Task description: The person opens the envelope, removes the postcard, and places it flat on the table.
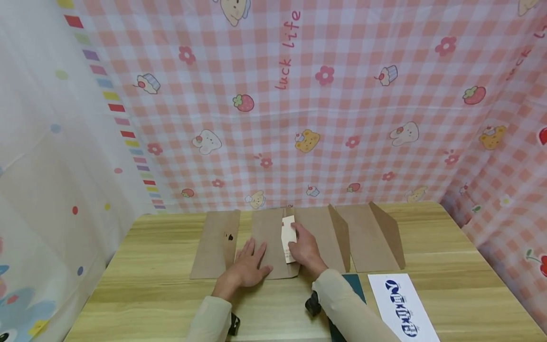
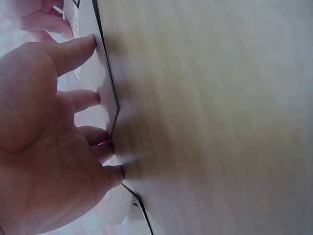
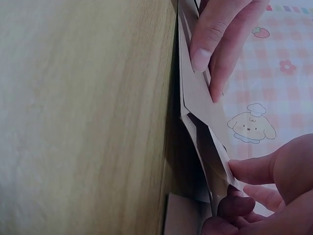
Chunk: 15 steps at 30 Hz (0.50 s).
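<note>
A brown kraft-paper envelope lies in the middle of the table. My left hand rests on its left part with fingers spread, and the left wrist view shows the fingertips pressing near the paper's edge. On the envelope's right side is its flap, bearing a cream strip with small print. My right hand pinches the flap edge, thumb on top and the other fingers curled beneath, as the right wrist view shows. The thumb overlaps the strip in the head view.
Another brown envelope with a dark mark lies to the left. Two more, a near envelope and a farther envelope, lie right with flaps out. A dark green item and a white sheet with blue print lie nearer me.
</note>
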Motion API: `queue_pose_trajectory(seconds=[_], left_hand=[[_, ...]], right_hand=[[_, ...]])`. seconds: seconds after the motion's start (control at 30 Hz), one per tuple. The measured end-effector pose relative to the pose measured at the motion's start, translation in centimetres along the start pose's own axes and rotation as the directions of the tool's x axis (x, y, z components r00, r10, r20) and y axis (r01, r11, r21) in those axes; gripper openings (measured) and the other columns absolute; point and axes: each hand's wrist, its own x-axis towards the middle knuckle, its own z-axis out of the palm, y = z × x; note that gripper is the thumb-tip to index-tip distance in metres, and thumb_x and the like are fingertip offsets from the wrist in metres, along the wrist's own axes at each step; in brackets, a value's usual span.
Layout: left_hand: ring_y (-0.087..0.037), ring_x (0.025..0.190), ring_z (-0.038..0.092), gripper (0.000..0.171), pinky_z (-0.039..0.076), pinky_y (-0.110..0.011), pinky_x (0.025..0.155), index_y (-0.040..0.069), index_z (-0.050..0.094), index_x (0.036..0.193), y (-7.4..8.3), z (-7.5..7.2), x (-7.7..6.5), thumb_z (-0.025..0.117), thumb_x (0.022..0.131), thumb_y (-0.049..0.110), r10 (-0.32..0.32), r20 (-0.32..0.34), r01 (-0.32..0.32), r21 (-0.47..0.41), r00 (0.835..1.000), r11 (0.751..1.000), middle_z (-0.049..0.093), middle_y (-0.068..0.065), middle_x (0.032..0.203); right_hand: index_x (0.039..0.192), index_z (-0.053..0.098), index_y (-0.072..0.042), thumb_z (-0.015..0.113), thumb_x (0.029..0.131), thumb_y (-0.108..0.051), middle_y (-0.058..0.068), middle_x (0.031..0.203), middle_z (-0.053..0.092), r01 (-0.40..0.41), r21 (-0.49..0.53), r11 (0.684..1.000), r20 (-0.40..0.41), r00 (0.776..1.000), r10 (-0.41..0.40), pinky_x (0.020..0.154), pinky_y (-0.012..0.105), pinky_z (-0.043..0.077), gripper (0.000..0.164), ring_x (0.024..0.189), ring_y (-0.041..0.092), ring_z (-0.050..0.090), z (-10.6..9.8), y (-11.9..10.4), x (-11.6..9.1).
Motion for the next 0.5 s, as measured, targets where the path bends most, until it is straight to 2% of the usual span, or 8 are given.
queue_pose_trajectory(seconds=[0.5], left_hand=[[-0.039, 0.152, 0.006, 0.068, 0.010, -0.057, 0.121, 0.005, 0.030, 0.155, -0.16, 0.31, 0.11, 0.054, 0.101, 0.038, -0.009, -0.002, 0.009, 0.001, 1.000, 1.000, 0.009, -0.027, 0.163]], right_hand=[[0.137, 0.055, -0.003, 0.061, 0.084, 0.002, 0.022, 0.133, 0.060, -0.006, -0.006, 1.000, -0.002, 1.000, 0.006, 0.100, 0.049, 0.047, 0.054, 0.117, 0.035, 0.058, -0.10, 0.24, 0.12]])
